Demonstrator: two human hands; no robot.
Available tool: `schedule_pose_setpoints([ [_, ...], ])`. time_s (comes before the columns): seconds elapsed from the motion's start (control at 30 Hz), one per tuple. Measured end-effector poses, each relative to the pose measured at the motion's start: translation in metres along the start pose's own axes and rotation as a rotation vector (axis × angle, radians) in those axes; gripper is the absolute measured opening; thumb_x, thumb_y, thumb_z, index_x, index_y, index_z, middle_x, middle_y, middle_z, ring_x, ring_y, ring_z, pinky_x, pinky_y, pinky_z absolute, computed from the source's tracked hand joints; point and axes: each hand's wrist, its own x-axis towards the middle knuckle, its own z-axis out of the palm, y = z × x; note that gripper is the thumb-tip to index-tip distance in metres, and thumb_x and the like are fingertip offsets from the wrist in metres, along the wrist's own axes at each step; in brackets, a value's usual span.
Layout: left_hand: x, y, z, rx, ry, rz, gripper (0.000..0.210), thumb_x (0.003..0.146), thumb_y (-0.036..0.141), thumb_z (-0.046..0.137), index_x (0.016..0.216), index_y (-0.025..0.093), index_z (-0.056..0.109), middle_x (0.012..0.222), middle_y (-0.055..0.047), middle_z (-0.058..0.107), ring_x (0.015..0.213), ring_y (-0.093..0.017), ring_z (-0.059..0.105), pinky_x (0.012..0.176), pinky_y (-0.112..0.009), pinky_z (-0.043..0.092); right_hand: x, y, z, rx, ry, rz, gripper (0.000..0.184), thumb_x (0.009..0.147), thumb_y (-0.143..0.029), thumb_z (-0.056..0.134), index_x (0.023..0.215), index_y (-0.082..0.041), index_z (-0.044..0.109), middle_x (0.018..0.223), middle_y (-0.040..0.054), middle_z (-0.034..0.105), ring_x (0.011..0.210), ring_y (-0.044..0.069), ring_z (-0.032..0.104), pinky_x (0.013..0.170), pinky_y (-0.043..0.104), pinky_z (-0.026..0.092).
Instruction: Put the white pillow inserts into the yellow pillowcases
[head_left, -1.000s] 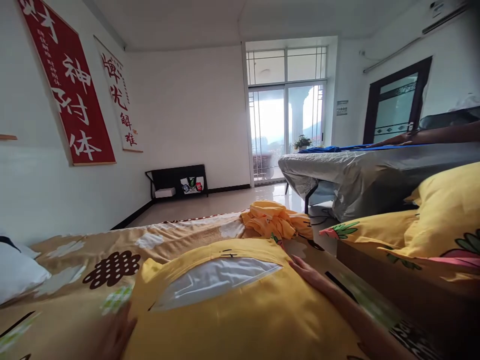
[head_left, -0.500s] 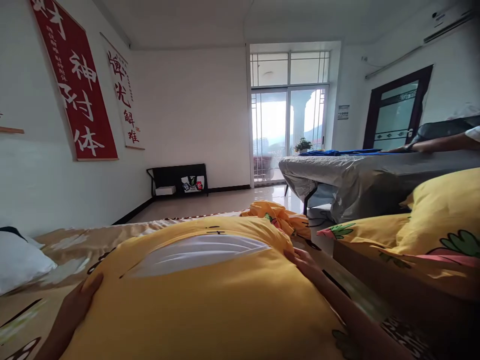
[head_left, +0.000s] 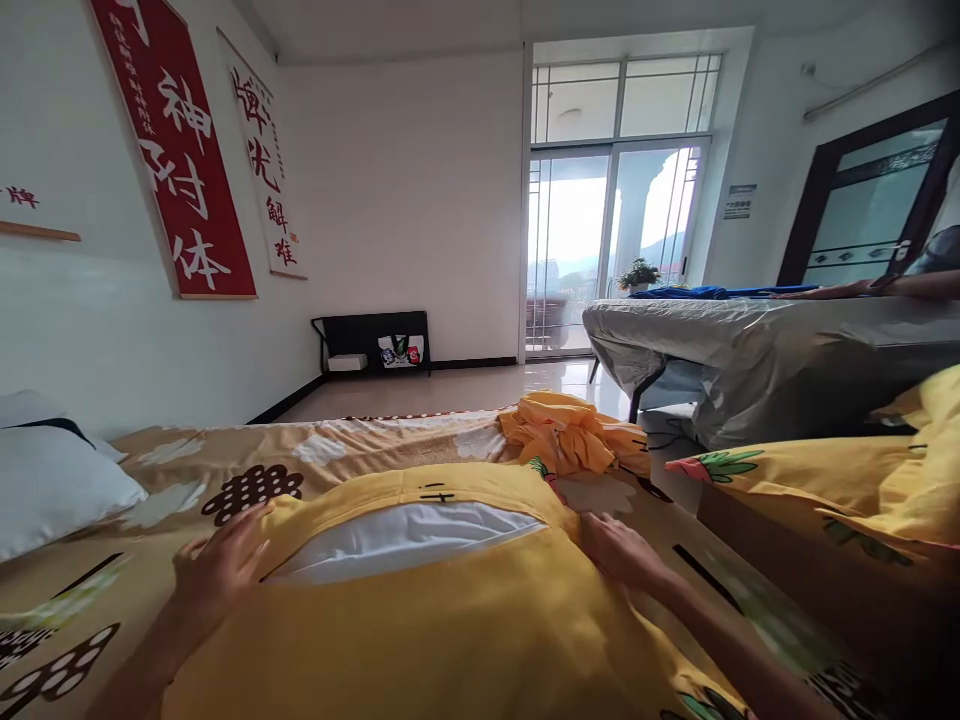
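Note:
A yellow pillowcase (head_left: 420, 640) lies in front of me on the bed. Its slit gapes across the width and shows the white pillow (head_left: 405, 538) inside. My left hand (head_left: 221, 560) is closed on the far left corner of the pillowcase, beside the slit's left end. At the slit's right end, my right hand (head_left: 619, 550) grips the pillowcase's right edge, its fingertips partly hidden by the cloth.
A patterned bedspread (head_left: 322, 450) covers the bed. Crumpled yellow cloth (head_left: 559, 430) lies beyond the pillowcase. A white pillow (head_left: 67, 490) rests at left, a yellow pillow (head_left: 847, 480) on a box at right. Behind, a person's arm (head_left: 915, 287) reaches over a plastic-covered table (head_left: 750, 330).
My left hand has moved from the pillowcase's left side up to its far left corner. The right hand stays at the right edge. The view has tilted down and turned slightly left.

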Motion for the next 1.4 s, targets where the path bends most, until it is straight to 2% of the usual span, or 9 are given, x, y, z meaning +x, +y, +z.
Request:
schedule_pose_setpoints([
  [0.17, 0.043, 0.148, -0.092, -0.281, 0.001, 0.552, 0.035, 0.093, 0.031, 0.04, 0.118, 0.028, 0.063, 0.136, -0.003, 0.058, 0.129, -0.023, 0.048, 0.109, -0.045, 0.032, 0.053, -0.084, -0.047, 0.077, 0.174, -0.317, 0.052, 0.086, -0.041, 0.053, 0.135, -0.021, 0.048, 0.128, 0.0125, 0.059, 0.117, 0.028, 0.054, 0.098, 0.043, 0.038],
  [0.23, 0.045, 0.199, -0.09, -0.459, -0.117, 0.677, 0.035, 0.095, 0.031, 0.04, 0.122, 0.026, 0.061, 0.126, -0.003, 0.065, 0.121, -0.018, 0.055, 0.106, -0.036, 0.039, 0.063, -0.119, -0.035, 0.174, 0.331, -0.375, 0.051, 0.092, -0.042, 0.044, 0.139, -0.022, 0.044, 0.136, 0.0116, 0.054, 0.124, 0.027, 0.049, 0.105, 0.046, 0.032],
  [0.3, 0.035, 0.227, -0.06, -0.551, -0.236, 0.725, 0.038, 0.097, 0.03, 0.037, 0.13, 0.026, 0.056, 0.13, -0.004, 0.062, 0.125, -0.017, 0.053, 0.107, -0.035, 0.039, 0.062, -0.138, -0.002, 0.231, 0.337, -0.354, 0.048, 0.094, -0.037, 0.038, 0.139, -0.021, 0.044, 0.139, 0.0115, 0.052, 0.128, 0.027, 0.047, 0.108, 0.048, 0.029],
  [0.4, 0.006, 0.226, 0.01, -0.511, -0.545, 0.721, 0.047, 0.097, 0.042, 0.038, 0.141, 0.027, 0.044, 0.148, -0.005, 0.043, 0.138, -0.023, 0.037, 0.115, -0.045, 0.028, 0.05, -0.135, 0.055, 0.243, 0.095, -0.364, 0.046, 0.093, -0.033, 0.036, 0.134, -0.019, 0.053, 0.137, 0.011, 0.055, 0.129, 0.027, 0.047, 0.108, 0.045, 0.031],
  [0.5, -0.017, 0.203, 0.052, -0.569, -0.713, 0.629, 0.053, 0.098, 0.048, 0.031, 0.148, 0.03, 0.032, 0.155, -0.001, 0.029, 0.143, -0.022, 0.027, 0.118, -0.043, 0.022, 0.041, -0.12, 0.077, 0.275, 0.029, -0.359, 0.049, 0.096, -0.041, 0.032, 0.138, -0.022, 0.049, 0.142, 0.0084, 0.05, 0.135, 0.025, 0.04, 0.11, 0.045, 0.028],
  [0.7, -0.016, 0.203, 0.024, -0.498, -0.74, 0.615, 0.052, 0.097, 0.049, 0.029, 0.143, 0.028, 0.042, 0.145, -0.003, 0.048, 0.132, -0.021, 0.044, 0.113, -0.037, 0.03, 0.031, -0.109, 0.038, 0.321, -0.187, -0.48, 0.075, 0.081, -0.044, 0.058, 0.147, -0.02, 0.034, 0.152, 0.0109, 0.034, 0.141, 0.026, 0.028, 0.114, 0.045, 0.019],
  [1.0, 0.01, 0.292, -0.01, 0.118, -0.652, 0.716, 0.045, 0.094, 0.034, 0.03, 0.123, 0.014, 0.059, 0.099, -0.017, 0.071, 0.093, -0.03, 0.067, 0.084, -0.046, 0.048, 0.03, -0.102, 0.024, -0.048, 0.238, -0.065, 0.041, 0.076, -0.006, 0.044, 0.111, -0.015, 0.064, 0.108, 0.0133, 0.064, 0.106, 0.027, 0.055, 0.088, 0.037, 0.039],
  [1.23, 0.005, 0.343, 0.035, -0.011, -0.513, 0.959, 0.037, 0.087, 0.031, 0.043, 0.106, 0.011, 0.067, 0.122, -0.019, 0.061, 0.116, -0.029, 0.055, 0.099, -0.04, 0.044, 0.029, -0.087, -0.003, 0.083, 0.2, 0.042, 0.036, 0.076, -0.007, 0.047, 0.105, -0.021, 0.063, 0.105, 0.0051, 0.064, 0.087, 0.018, 0.061, 0.066, 0.025, 0.036],
  [1.4, 0.016, 0.347, 0.059, -0.093, -0.661, 0.851, 0.034, 0.087, 0.031, 0.042, 0.09, 0.013, 0.07, 0.088, -0.014, 0.073, 0.083, -0.026, 0.069, 0.082, -0.038, 0.053, 0.024, -0.09, -0.013, 0.064, 0.187, 0.077, 0.033, 0.077, -0.002, 0.044, 0.095, -0.02, 0.065, 0.101, 0.0049, 0.068, 0.083, 0.017, 0.063, 0.059, 0.026, 0.03],
])
